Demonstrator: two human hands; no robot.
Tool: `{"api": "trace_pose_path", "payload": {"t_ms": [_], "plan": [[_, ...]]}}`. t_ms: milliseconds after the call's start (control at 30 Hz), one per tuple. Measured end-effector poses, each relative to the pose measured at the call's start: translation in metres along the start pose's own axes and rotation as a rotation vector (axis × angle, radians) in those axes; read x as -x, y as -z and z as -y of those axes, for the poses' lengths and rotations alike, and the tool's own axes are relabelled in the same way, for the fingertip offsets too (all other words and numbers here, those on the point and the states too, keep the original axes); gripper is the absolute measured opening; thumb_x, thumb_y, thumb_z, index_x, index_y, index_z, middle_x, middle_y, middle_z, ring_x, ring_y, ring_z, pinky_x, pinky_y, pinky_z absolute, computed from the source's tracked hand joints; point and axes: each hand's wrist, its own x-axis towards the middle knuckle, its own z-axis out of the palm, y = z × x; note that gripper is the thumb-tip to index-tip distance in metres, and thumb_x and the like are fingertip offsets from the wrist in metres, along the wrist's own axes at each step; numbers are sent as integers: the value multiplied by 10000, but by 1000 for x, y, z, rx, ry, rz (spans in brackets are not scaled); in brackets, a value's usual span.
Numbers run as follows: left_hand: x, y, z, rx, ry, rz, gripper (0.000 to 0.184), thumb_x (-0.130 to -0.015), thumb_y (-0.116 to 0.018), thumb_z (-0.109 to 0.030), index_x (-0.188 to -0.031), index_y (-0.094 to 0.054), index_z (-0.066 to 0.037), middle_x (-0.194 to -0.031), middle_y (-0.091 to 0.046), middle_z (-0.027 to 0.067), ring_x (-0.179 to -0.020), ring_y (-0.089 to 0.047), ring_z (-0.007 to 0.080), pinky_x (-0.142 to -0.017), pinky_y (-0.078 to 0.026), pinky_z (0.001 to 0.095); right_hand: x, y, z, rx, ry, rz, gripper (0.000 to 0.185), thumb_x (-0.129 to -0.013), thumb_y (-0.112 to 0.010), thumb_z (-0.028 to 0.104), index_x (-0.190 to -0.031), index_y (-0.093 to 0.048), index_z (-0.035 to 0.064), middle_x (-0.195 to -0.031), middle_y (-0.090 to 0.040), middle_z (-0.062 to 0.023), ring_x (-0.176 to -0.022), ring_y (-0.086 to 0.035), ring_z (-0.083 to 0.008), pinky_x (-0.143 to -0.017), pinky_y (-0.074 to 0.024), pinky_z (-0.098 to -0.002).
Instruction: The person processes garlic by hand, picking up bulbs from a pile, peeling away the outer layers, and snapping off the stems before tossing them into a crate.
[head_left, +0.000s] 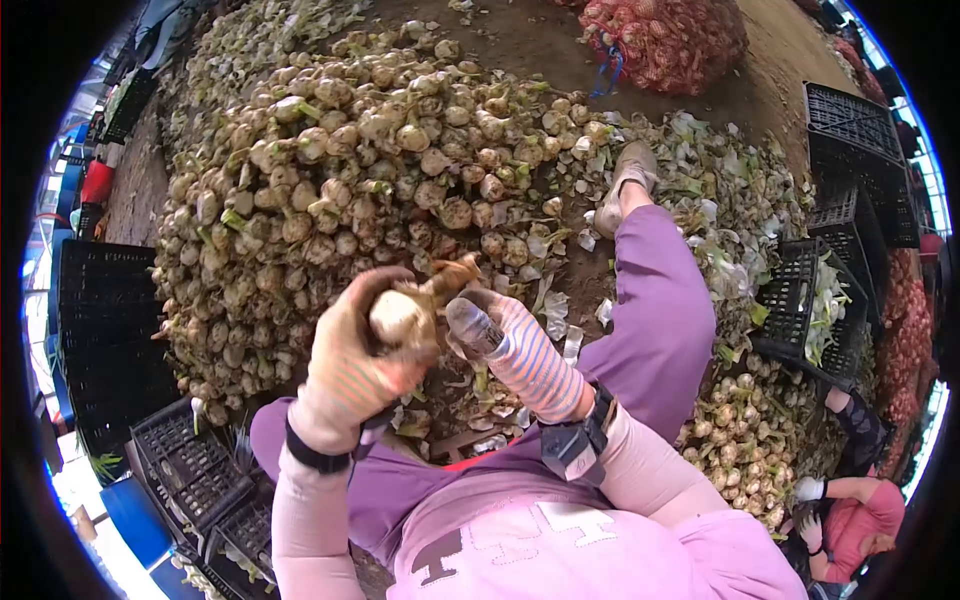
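Note:
My left hand [360, 350], in a striped, soiled glove, is closed around a pale onion-like bulb [398, 318]. Brown, dry-looking outer leaves [452, 278] stick out from the bulb's side towards my other hand. Close beside it is my right hand [515, 345], gloved too, its fingers curled and its dark-stained thumb on top. What those fingers grip is hidden. Beyond both hands rises a large heap of similar bulbs [340, 150], many dirty and with short stems. Loose peelings [555, 315] lie on the ground between my legs.
Black crates stand at left [110, 330] and right [790, 300]. A smaller bulb pile [745, 440] lies by my right leg, with peelings [730, 190] beyond. A full red mesh sack [665, 40] sits at the top. Another person [860, 520] works at lower right.

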Motion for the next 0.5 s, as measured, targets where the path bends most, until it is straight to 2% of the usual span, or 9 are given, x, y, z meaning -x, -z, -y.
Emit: {"api": "trace_pose_path", "payload": {"t_ms": [67, 100, 133, 200, 333, 400, 433, 500], "plan": [[24, -10, 5, -121, -127, -60, 537, -615, -768, -104, -1083, -526, -6, -910, -602, 70, -806, -595, 138, -728, -499, 265, 9, -11, 2, -43, -23, 22, 266, -897, -597, 290, -1000, -607, 44, -810, -556, 36, -736, -474, -38, -673, -417, -208], [30, -11, 5, -413, -259, -119, 565, -571, -798, -151, -1062, -543, -37, -908, -605, 113, -801, -626, 238, -733, -510, 312, 12, -15, 2, -84, -46, 37, 281, -899, -594, 302, -1000, -623, 42, -813, -573, 37, -741, -484, -32, -664, -417, -203], [38, -12, 1, -572, -315, -144, 608, -537, -819, -192, -1062, -541, -59, -951, -589, 137, -829, -618, 315, -740, -513, 357, 15, -14, 1, -81, -48, 44, 281, -899, -594, 302, -1000, -623, 42, -813, -573, 37, -741, -484, -32, -664, -417, -203], [50, -17, -2, -710, -376, -179, 589, -565, -762, -68, -1089, -495, -40, -971, -568, 115, -852, -597, 265, -750, -488, 339, 19, -9, -1, -15, -120, 152, 294, -905, -582, 312, -1014, -620, 41, -865, -593, 30, -780, -503, -24, -668, -424, -194], [63, -19, 14, -736, -460, -214, 663, -520, -814, -77, -1090, -476, -54, -976, -561, 119, -845, -599, 293, -740, -493, 353, 27, -14, -7, -47, -12, 177, 315, -911, -574, 319, -1025, -622, 30, -860, -600, 30, -800, -521, -43, -693, -440, -214], [67, -21, 17, -677, -436, -231, 718, -496, -839, -68, -1106, -461, -62, -952, -563, 101, -835, -596, 237, -733, -492, 334, 28, -11, -8, -49, -9, 207, 310, -914, -573, 302, -1021, -624, 16, -871, -614, 18, -826, -534, -54, -733, -450, -234], [69, -22, 18, -678, -435, -232, 718, -496, -839, -68, -1106, -461, -62, -952, -563, 101, -835, -596, 237, -733, -492, 334, 29, -12, -3, -11, -44, 210, 310, -914, -573, 295, -1022, -622, 9, -881, -622, 12, -837, -536, -52, -753, -450, -238], [72, -23, 21, -506, -308, -200, 669, -540, -812, -38, -1107, -458, -63, -923, -564, 55, -814, -578, 164, -722, -486, 293, 30, -11, -2, 23, -80, 211, 310, -915, -574, 288, -1022, -621, 1, -891, -629, 6, -848, -539, -51, -774, -449, -241]]}}
